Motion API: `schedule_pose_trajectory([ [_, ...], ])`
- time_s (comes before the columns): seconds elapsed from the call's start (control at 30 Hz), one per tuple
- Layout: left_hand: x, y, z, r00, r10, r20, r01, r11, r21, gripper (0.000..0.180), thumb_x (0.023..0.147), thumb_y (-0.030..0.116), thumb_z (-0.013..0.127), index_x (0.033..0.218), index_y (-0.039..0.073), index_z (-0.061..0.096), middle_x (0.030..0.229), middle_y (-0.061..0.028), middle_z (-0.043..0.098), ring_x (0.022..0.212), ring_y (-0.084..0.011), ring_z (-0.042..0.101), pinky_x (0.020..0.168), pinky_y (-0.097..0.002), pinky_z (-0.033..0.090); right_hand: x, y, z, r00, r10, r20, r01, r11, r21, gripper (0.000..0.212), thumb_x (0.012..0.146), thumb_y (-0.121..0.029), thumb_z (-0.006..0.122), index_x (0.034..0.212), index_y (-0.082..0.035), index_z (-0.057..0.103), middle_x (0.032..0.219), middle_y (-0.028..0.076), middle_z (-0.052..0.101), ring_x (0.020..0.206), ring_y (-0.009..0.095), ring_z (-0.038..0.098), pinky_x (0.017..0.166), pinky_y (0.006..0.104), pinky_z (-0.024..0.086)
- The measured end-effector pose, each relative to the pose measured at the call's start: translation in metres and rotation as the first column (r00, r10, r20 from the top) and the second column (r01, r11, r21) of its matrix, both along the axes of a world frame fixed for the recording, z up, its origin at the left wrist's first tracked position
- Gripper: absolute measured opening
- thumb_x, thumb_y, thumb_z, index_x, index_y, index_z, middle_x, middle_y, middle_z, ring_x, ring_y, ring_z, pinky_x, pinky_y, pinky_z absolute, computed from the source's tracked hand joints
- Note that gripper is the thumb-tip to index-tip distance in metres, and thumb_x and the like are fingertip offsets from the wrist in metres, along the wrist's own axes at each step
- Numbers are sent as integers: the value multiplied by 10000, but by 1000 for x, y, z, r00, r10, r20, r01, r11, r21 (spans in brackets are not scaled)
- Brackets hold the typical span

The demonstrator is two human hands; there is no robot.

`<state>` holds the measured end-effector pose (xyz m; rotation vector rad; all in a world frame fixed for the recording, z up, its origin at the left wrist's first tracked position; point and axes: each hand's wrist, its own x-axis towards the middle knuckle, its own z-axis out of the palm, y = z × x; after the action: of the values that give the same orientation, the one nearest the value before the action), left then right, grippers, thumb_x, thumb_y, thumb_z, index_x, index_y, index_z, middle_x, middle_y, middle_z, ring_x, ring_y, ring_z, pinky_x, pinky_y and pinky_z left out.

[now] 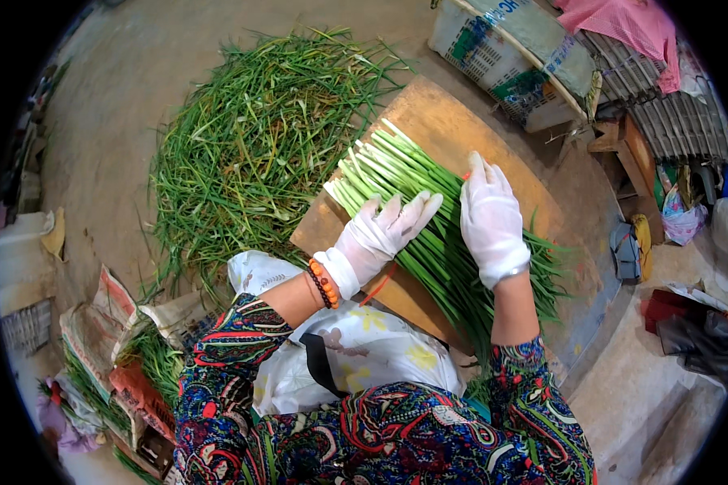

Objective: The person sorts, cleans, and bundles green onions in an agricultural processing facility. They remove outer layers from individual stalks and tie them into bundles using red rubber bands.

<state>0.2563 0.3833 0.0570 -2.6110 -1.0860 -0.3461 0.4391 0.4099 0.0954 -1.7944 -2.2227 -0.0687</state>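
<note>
A bundle of garlic chives (429, 198), white at the cut ends and green along the stalks, lies across a brown wooden board (433, 105). My left hand (384, 230), in a thin white glove, rests on top of the stalks with its fingers stretched out and apart. At the bundle's far right side is my right hand (492, 214), gloved too, its fingers pressed together. A bit of red shows at those fingertips. From under the near side of the bundle comes a thin red strip (380, 283). The bundle hides its middle.
Loose green leaves form a big heap (259, 137) on the floor beyond the board. A white crate (510, 65) stands at the far right. Sacks (105, 323) with more greens lie at the near left. White patterned cloth (364, 347) covers my lap.
</note>
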Motion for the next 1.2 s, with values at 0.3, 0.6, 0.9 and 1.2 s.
schedule_pose_trajectory([
  [0.3,24,47,-2,976,-152,157,186,955,-230,568,730,113,492,1270,55,325,1251,-146,392,1198,-285,355,985,-423,284,-3,13,-44,920,-161,-356,40,946,-322,223,801,-181,461,925,-74,611,898,168,612,853,346,569,738,402,447],
  [0.6,35,50,-8,993,-119,-9,114,973,-199,551,736,154,483,1247,-12,361,1159,-143,450,1116,-291,410,979,-415,290,48,55,-46,880,-472,61,431,735,-524,422,845,-391,394,918,-60,645,943,189,611,895,334,572,790,370,442],
  [0.9,39,48,-11,994,-108,17,110,977,-181,540,756,165,468,1262,13,356,1185,-129,441,1136,-275,399,992,-444,265,42,74,-55,856,-512,65,446,669,-595,393,803,-392,512,875,-18,608,915,218,602,893,357,567,767,384,440],
  [1.2,36,34,-22,999,-4,-52,-5,982,-187,492,738,162,482,1211,49,405,1250,-113,400,1207,-278,332,1019,-464,211,-41,-10,-53,868,-295,-399,339,940,41,90,786,-118,497,793,-29,509,721,181,557,711,365,546,628,435,422],
])
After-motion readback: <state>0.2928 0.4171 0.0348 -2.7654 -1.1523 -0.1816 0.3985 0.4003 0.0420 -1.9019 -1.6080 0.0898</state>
